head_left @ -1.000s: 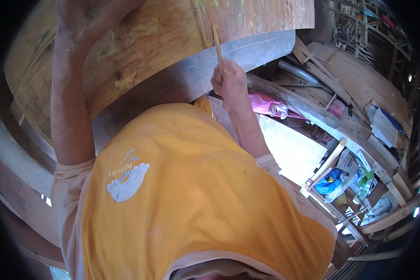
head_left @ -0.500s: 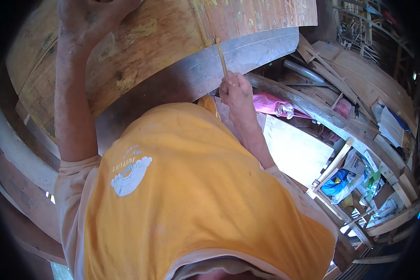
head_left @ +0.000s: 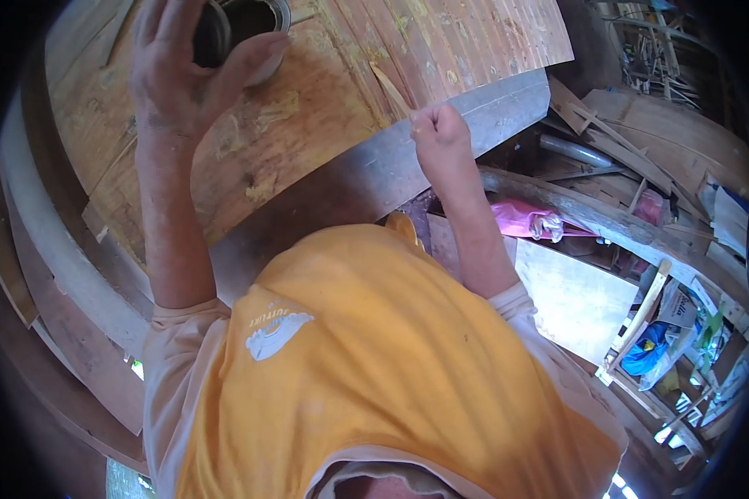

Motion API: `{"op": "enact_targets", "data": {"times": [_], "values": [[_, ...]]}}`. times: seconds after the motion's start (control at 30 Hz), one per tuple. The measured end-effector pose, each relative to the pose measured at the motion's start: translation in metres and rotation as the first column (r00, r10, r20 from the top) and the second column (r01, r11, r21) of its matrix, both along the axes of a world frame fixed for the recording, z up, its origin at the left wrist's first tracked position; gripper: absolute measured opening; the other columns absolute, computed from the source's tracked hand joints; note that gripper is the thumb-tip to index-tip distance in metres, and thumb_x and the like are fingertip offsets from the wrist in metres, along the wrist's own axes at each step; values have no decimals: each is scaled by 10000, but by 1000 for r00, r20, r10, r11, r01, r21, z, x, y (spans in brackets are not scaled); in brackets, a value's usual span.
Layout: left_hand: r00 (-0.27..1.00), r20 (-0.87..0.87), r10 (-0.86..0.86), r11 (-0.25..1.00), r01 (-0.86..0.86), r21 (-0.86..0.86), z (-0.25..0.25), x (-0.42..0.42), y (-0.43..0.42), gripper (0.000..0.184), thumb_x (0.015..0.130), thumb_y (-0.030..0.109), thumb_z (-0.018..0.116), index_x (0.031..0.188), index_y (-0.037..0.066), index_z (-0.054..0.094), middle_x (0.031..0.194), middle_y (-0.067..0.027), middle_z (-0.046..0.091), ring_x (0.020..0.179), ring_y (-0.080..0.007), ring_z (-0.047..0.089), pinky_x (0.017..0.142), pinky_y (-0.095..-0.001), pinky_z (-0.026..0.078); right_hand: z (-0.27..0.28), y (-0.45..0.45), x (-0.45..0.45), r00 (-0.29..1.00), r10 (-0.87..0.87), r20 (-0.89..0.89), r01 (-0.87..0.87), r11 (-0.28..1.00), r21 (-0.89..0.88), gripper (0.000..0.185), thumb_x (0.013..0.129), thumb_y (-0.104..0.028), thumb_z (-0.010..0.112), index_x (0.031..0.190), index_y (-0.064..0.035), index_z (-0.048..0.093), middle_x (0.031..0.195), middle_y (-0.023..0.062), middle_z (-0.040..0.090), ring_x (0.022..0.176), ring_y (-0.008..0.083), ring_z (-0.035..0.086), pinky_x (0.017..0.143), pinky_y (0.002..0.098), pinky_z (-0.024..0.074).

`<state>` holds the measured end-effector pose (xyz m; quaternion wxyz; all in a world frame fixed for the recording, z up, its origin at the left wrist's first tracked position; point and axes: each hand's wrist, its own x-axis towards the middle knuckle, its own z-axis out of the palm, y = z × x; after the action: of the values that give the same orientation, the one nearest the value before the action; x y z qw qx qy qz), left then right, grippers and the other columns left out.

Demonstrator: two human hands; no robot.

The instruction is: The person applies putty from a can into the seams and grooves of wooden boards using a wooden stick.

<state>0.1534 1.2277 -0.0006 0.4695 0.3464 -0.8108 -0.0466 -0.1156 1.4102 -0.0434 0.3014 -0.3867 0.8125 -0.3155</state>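
My right hand (head_left: pixel 441 137) is closed round a thin, flat wooden stick (head_left: pixel 391 90), whose tip points up and left over the plank surface. Beneath it lies a broad wooden surface (head_left: pixel 283 150), stained with yellowish patches and striped with narrow strips at the far right. My left hand (head_left: pixel 179 83) is at the upper left with thumb and fingers spread. Just beyond its thumb is a round open tin (head_left: pixel 281 12) with a dark inside, partly covered by the hand; whether they touch I cannot tell.
A grey sheet-like edge (head_left: pixel 358 170) runs along the near side of the wood. To the right are a wooden beam (head_left: pixel 587 212), a pink plastic bag (head_left: pixel 516 218), a white panel (head_left: pixel 574 291), a blue bag (head_left: pixel 645 349) and stacked boards (head_left: pixel 666 137). A curved pale rib (head_left: pixel 54 241) stands left.
The view has shifted, bringing the tin into sight beside my left hand. The stick's tip, earlier at the yellow-smeared seam, now lies over the striped planks, tilted more to the left.
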Motion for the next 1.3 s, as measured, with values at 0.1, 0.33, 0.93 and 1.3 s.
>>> {"op": "enact_targets", "data": {"times": [0.1,0.33,0.93,1.3], "values": [[983,177,-38,999,37,8,26,-5,11,710,732,360,866,1276,-8,597,1182,-201,604,1098,-402,586,922,-480,503,10,-24,8,956,100,-278,-128,988,-87,189,962,-154,618,938,18,544,830,229,654,815,377,675,748,487,517],[940,340,-37,978,-36,205,43,-14,22,720,664,251,856,1300,56,581,1251,-182,578,1151,-403,552,973,-511,464,15,19,26,939,88,-333,-110,993,-47,105,943,-69,617,902,12,562,817,227,659,764,389,675,710,463,530],[880,356,316,919,-376,115,22,4,41,587,816,365,831,1330,141,656,1277,-136,644,1204,-340,621,1004,-455,508,11,-5,-20,993,79,-92,-98,969,-228,187,940,-155,683,964,4,588,840,150,639,772,232,625,731,393,519],[808,477,346,882,-454,128,14,-11,15,589,847,399,788,1359,153,629,1291,-143,638,1213,-370,609,999,-475,505,8,83,-154,973,-100,-209,82,992,-93,194,1007,-135,614,910,29,584,741,164,608,665,233,581,656,416,494]]}}
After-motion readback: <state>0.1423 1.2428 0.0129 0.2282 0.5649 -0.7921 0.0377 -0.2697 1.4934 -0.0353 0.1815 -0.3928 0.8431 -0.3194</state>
